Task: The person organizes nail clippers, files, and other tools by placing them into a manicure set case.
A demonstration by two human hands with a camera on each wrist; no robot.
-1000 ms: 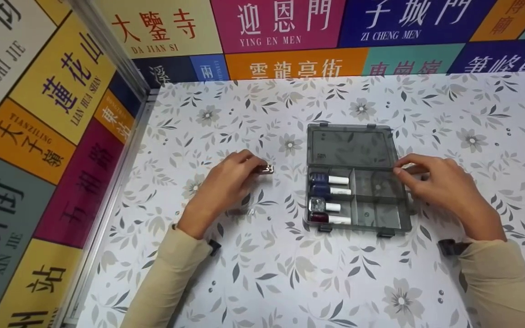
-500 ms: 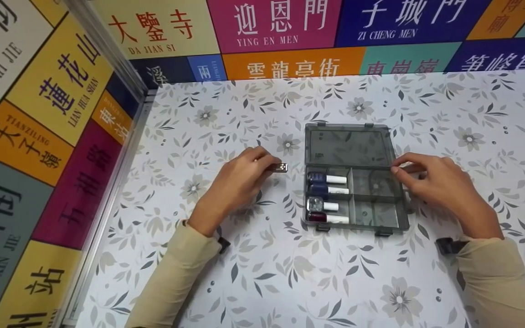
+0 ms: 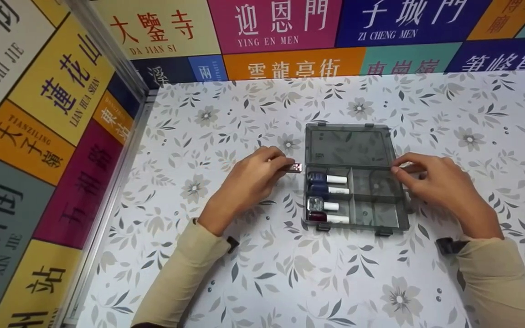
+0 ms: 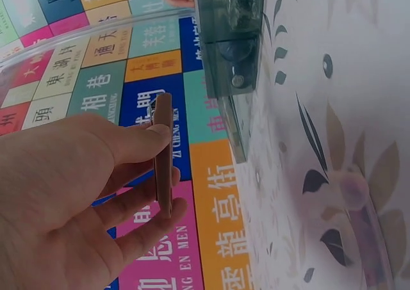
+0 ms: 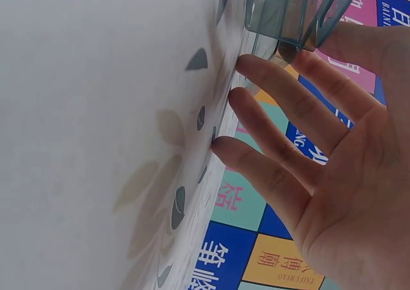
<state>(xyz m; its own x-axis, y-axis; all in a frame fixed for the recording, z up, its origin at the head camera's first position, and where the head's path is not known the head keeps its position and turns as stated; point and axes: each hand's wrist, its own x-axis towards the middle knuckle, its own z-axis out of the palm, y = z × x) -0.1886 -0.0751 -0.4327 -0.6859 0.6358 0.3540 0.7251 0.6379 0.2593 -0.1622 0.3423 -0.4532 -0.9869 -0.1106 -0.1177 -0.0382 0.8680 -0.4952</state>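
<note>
My left hand (image 3: 253, 175) pinches a small slim bar (image 4: 164, 162), brownish along its edge, between thumb and fingertips. In the head view the bar's metallic, patterned end points right, just short of the box; its exact kind is unclear. A grey see-through compartment box (image 3: 376, 221) lies with its lid (image 3: 349, 146) folded back. Two dark blue nail polish bottles (image 3: 318, 188) lie in its upper left compartment. Below them are a clear glittery bottle (image 3: 315, 203) and a dark red one (image 3: 318, 217). My right hand (image 3: 445, 187) pinches the box's right edge near the hinge, other fingers extended.
The box's right-hand compartments (image 3: 374, 214) show bare floors. A floral-patterned tabletop (image 3: 262, 273) spreads around it. Colourful lettered panels (image 3: 285, 27) stand behind the table and along its left side, where a metal frame (image 3: 121, 168) runs.
My left hand has moved right, bringing the slim bar close to the box's left edge. The right hand stays at the box; the bottles lie as before.
</note>
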